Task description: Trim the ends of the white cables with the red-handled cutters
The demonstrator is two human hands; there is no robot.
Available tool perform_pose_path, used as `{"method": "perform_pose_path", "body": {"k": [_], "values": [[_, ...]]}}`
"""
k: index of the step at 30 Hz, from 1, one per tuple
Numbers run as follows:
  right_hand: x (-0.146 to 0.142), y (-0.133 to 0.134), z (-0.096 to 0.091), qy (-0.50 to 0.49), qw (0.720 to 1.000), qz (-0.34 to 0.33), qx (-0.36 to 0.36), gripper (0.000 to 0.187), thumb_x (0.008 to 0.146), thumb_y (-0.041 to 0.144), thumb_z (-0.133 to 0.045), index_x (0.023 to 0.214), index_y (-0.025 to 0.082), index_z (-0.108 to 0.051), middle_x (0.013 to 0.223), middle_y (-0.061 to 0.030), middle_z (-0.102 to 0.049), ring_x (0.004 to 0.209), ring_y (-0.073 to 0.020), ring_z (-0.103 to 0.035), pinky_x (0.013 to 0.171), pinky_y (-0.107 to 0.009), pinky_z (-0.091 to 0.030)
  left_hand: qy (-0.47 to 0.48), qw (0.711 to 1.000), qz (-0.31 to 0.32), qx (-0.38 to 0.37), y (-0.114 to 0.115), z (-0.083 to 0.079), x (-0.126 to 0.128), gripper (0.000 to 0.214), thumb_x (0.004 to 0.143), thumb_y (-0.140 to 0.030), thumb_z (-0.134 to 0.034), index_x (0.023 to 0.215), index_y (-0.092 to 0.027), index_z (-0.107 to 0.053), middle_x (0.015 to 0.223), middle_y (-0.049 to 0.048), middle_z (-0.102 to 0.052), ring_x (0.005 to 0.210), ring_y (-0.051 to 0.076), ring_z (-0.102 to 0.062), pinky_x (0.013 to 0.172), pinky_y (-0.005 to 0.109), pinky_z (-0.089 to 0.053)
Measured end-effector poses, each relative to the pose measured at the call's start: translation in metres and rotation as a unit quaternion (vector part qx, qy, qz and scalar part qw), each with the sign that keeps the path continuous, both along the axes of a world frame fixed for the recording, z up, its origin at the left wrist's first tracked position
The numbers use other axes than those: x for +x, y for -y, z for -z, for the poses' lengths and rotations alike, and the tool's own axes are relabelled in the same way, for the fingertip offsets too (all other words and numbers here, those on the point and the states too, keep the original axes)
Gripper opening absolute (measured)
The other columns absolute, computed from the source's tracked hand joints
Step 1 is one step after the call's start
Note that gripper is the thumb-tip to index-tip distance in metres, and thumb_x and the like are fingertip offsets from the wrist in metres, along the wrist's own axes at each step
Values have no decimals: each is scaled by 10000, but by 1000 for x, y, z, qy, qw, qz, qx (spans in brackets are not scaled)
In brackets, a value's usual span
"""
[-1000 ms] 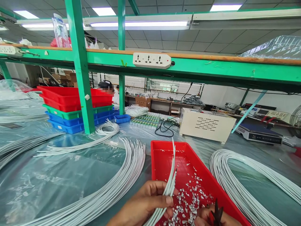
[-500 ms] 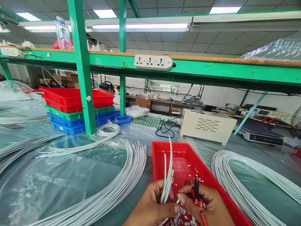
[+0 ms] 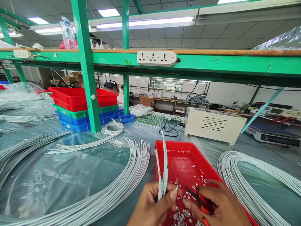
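Drawn back with the right hand [image 3: 218, 201] from the cable end [image 3: 176, 188], seemingly pinched there half a second ago; also swung round with it, the red-handled cutters [image 3: 204, 204], from upright to pointing left towards that end. Left exposed by this, as far as can be judged, and close enough to the blades to be worked on. Not touching yet, by the look of it.

Pinching the cable end between thumb and finger of the left hand [image 3: 154, 201], with more white cables [image 3: 165, 169] fanned upright in the same grip. Held over the near part of the red tray [image 3: 181, 164], towards its left edge. Curled on the right around the cutters' handles, thumb extended; hard to tell how far apart to call the blades.

Inside the red tray, small shiny clippings [image 3: 182, 216]: heaped towards the near end, strewn more thinly along the right wall and far edge. Stacked towards the far left of the surface [image 3: 70, 166]: red trays [image 3: 68, 96] over a green tray [image 3: 71, 112] over blue trays [image 3: 72, 124]. Just right of these, a small blue bin [image 3: 127, 120]. Cannot make out any contents there.
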State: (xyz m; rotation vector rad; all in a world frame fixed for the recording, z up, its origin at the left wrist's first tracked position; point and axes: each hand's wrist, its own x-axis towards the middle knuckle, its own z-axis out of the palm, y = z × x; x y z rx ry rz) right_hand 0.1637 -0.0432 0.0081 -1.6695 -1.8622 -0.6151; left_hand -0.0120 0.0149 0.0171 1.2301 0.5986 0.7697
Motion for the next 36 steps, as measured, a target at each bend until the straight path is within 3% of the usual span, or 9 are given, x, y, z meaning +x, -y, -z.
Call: {"method": "perform_pose_path", "body": {"k": [4, 7, 9, 13, 19, 22, 27, 33, 36], "values": [[-5, 2, -5, 32, 999, 2, -16, 437, 723, 435, -605, 440, 188, -380, 380, 83, -439, 411, -88, -486, 437, -183, -361, -6, 999, 25, 29, -1, -2, -1, 330, 750, -438, -611, 743, -110, -649, 538, -39, -478, 306, -23, -244, 314, 159, -120], [-7, 3, -7, 53, 998, 5, -15, 430, 711, 417, -610, 435, 190, -370, 370, 88, -441, 374, -78, -456, 393, -174, -333, -24, 998, 31, 45, 0, -3, -1, 336, 767, -436, -591, 670, -115, -612, 512, -49, -438, 321, -9, -241, 321, 172, -102], [-7, 4, -8, 63, 998, 2, -18, 412, 718, 405, -599, 439, 198, -376, 362, 89, -436, 368, -85, -441, 422, -184, -368, -34, 998, 32, 51, 0, -2, -2, 342, 766, -439, -589, 652, -117, -592, 510, -49, -433, 332, 1, -248, 327, 182, -99], [-8, 4, -6, 45, 999, -14, -28, 382, 759, 377, -557, 457, 209, -396, 368, 103, -442, 356, -81, -392, 624, -227, -441, -45, 996, 37, 69, 1, 0, -2, 340, 770, -441, -583, 658, -121, -574, 533, -41, -449, 338, 10, -255, 330, 194, -113], [-8, 4, -5, 60, 998, -25, -12, 408, 736, 365, -590, 458, 191, -347, 361, 117, -392, 357, -59, -373, 541, -183, -394, -46, 992, 63, 95, 1, 0, -3, 374, 786, -453, -555, 590, -135, -544, 459, -68, -362, 357, 25, -239, 352, 199, -130], [-7, 5, -6, 56, 998, -35, -15, 415, 738, 358, -599, 457, 185, -347, 360, 123, -406, 345, -48, -369, 621, -200, -422, -46, 992, 64, 97, 1, -1, -4, 373, 779, -456, -565, 613, -123, -592, 489, -58, -387, 370, 23, -248, 355, 192, -140], [-7, 8, -7, 41, 996, -39, -74, 421, 767, 389, -576, 444, 192, -391, 383, 73, -491, 415, -91, -524, 419, -184, -353, -55, 991, 67, 104, 0, -3, -5, 393, 765, -481, -571, 642, -113, -635, 535, -28, -463, 369, 22, -285, 358, 187, -171], [-6, 6, -8, 66, 995, -50, -52, 426, 776, 399, -570, 448, 193, -392, 361, 90, -462, 341, -71, -438, 515, -206, -421, -54, 994, 61, 73, -2, -2, -5, 374, 742, -465, -609, 626, -111, -643, 521, -22, -473, 374, 25, -305, 384, 183, -207], [-7, 7, -10, 70, 995, -42, -53, 418, 763, 395, -576, 439, 194, -406, 364, 80, -477, 381, -87, -480, 462, -192, -393, -36, 996, 58, 64, -4, 2, -5, 407, 666, -514, -660, 653, -108, -665, 520, -14, -496, 371, 26, -300, 366, 181, -195]]}}
